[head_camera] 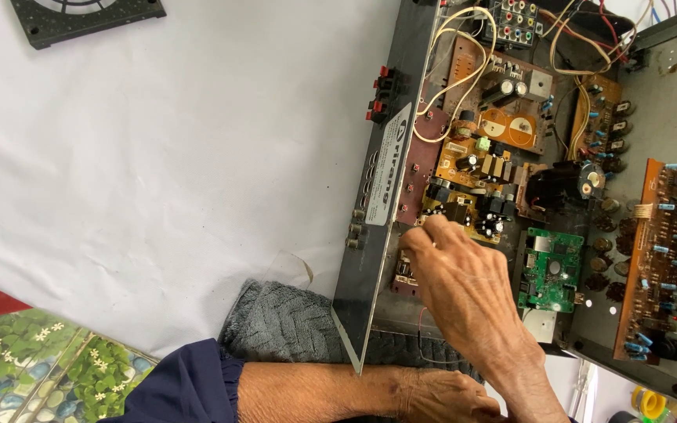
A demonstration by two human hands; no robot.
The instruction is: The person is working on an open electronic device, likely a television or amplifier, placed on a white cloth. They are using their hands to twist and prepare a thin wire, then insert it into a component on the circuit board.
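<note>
An open metal amplifier chassis [667, 94] lies on a white sheet, its silver front panel [378, 235] facing left. My right hand [464, 286] reaches in from the lower right. Its fingers are bunched, with the tips down on the lower edge of a yellow circuit board [472, 168] full of black parts. Nothing shows between them. My left hand [448, 395], on a bare forearm with a navy sleeve, lies at the chassis's near edge. The right wrist and the frame edge hide its fingers.
A green circuit board [552, 270] and a long brown board [660, 258] sit right of my hand. Cream and red wires loop at the top. A grey towel [284, 321] lies under the chassis. A black plastic grille [80, 16] is at top left and flowered cloth [33, 360] at bottom left.
</note>
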